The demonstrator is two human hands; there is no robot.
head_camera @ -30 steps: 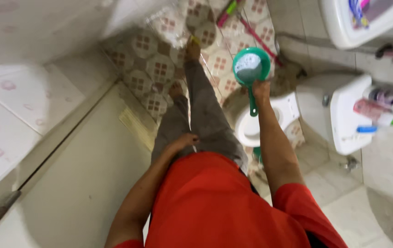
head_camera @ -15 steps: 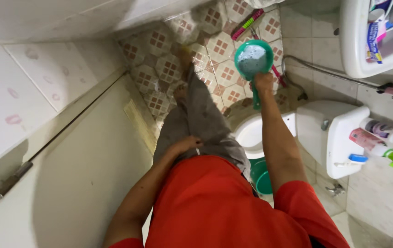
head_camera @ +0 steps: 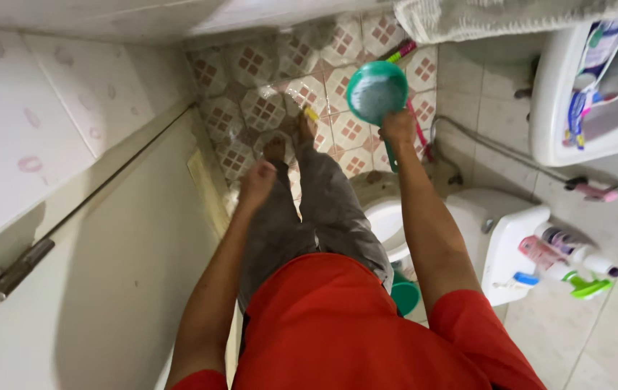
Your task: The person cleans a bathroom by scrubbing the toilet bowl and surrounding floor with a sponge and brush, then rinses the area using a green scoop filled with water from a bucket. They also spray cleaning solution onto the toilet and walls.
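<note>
A home bathroom: white toilet (head_camera: 395,224), wall sink (head_camera: 569,108), patterned floor tiles (head_camera: 251,101).

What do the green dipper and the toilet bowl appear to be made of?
The green dipper, held in the right hand, looks like moulded plastic: uniform bright colour, thin rim. The toilet bowl seems glazed ceramic: smooth, glossy white.

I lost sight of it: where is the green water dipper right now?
In the head view, the green dipper is top centre, held out by its handle in the right hand above the patterned floor tiles, just ahead of the toilet.
</note>
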